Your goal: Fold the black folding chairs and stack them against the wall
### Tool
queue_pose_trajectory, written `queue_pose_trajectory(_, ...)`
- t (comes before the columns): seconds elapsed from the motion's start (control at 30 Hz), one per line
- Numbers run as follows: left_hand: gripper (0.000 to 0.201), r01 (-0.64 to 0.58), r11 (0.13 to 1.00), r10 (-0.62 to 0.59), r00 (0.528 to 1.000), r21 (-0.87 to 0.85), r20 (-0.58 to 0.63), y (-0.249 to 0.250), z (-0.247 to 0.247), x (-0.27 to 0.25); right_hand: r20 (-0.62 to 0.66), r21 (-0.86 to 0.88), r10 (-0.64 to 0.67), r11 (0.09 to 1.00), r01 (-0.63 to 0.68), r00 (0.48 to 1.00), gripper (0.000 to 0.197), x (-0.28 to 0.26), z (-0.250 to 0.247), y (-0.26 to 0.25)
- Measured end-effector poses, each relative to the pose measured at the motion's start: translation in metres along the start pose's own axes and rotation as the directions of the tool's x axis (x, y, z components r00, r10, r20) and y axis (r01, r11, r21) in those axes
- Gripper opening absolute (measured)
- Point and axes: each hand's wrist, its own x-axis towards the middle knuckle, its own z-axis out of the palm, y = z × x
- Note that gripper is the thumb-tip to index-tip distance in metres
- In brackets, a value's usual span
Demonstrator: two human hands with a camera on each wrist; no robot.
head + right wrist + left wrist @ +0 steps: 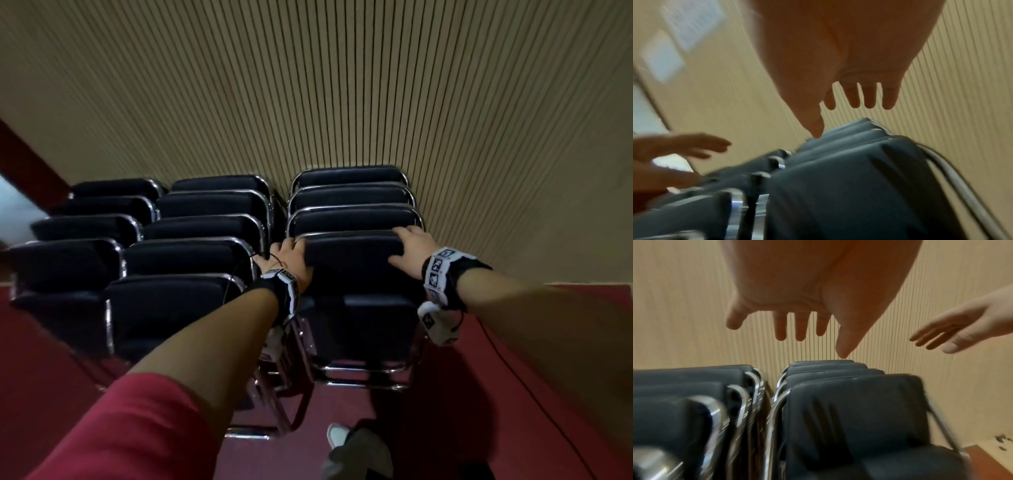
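Note:
Black padded folding chairs with chrome frames lean folded against the slatted wall (342, 85) in three rows. The front chair of the right row (352, 263) is the one at my hands. My left hand (286, 253) is at its top left corner and my right hand (409, 245) at its top right corner. In the left wrist view my left hand (797, 321) has straight, spread fingers above that chair (855, 410). The right wrist view shows my right hand (859, 97) the same way over the chair (838, 186). Neither hand holds anything.
The middle row (191, 260) and left row (68, 260) of folded chairs stand close on the left. Red carpet (565, 394) covers the floor, with a thin black cable (534, 404) across it on the right. My shoe (337, 435) is near the chair feet.

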Motion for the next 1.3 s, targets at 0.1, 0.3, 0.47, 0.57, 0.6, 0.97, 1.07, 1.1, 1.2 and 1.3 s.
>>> queue_pose_trajectory(0.1, 0.071, 0.06, 0.998, -0.06, 0.998, -0.034, 0.007, -0.01, -0.006, -0.054, -0.024, 0.084, -0.033, 0.996, 0.035, 0.999, 0.072, -0.051, -0.006, -0.017)
queue_pose_trajectory(0.3, 0.06, 0.151, 0.985, -0.158, 0.983, -0.081, -0.093, -0.024, -0.058, -0.161, -0.084, 0.162, -0.093, 0.981, 0.105, 0.992, 0.072, -0.152, -0.04, -0.058)
queue_pose_trajectory(0.47, 0.061, 0.111, 0.973, -0.149, 0.972, -0.203, -0.182, -0.057, -0.099, -0.228, -0.161, 0.227, -0.127, 0.96, 0.162, 0.979, 0.071, -0.236, -0.065, -0.099)
queue_pose_trajectory(0.57, 0.061, 0.039, 0.964, -0.108, 0.961, -0.263, -0.253, -0.077, -0.117, -0.28, -0.194, 0.237, -0.119, 0.957, 0.164, 0.974, 0.07, -0.29, -0.073, -0.126)
queue_pose_trajectory(0.6, 0.061, 0.007, 0.961, -0.091, 0.952, -0.277, -0.291, -0.088, -0.123, -0.299, -0.208, 0.241, -0.117, 0.956, 0.167, 0.971, 0.07, -0.311, -0.075, -0.138)
queue_pose_trajectory(0.97, 0.055, -0.239, 0.767, -0.043, 0.906, -0.595, -0.421, -0.229, -0.187, -0.52, -0.325, 0.372, -0.132, 0.892, 0.256, 0.936, 0.064, -0.548, -0.062, -0.289)
queue_pose_trajectory(1.07, 0.053, -0.302, 0.652, -0.082, 0.884, -0.696, -0.461, -0.249, -0.22, -0.574, -0.363, 0.437, -0.153, 0.843, 0.313, 0.919, 0.062, -0.604, -0.082, -0.323)
queue_pose_trajectory(1.1, 0.053, -0.324, 0.602, -0.098, 0.877, -0.73, -0.47, -0.253, -0.23, -0.59, -0.376, 0.466, -0.153, 0.821, 0.329, 0.914, 0.061, -0.62, -0.091, -0.332)
queue_pose_trajectory(1.2, 0.047, -0.372, 0.448, -0.121, 0.876, -0.813, -0.467, -0.262, -0.252, -0.627, -0.375, 0.572, -0.154, 0.738, 0.359, 0.914, 0.058, -0.658, -0.107, -0.35)
queue_pose_trajectory(1.3, 0.04, -0.384, 0.319, -0.121, 0.89, -0.867, -0.439, -0.27, -0.268, -0.655, -0.35, 0.744, -0.115, 0.569, 0.351, 0.93, 0.054, -0.686, -0.117, -0.359)
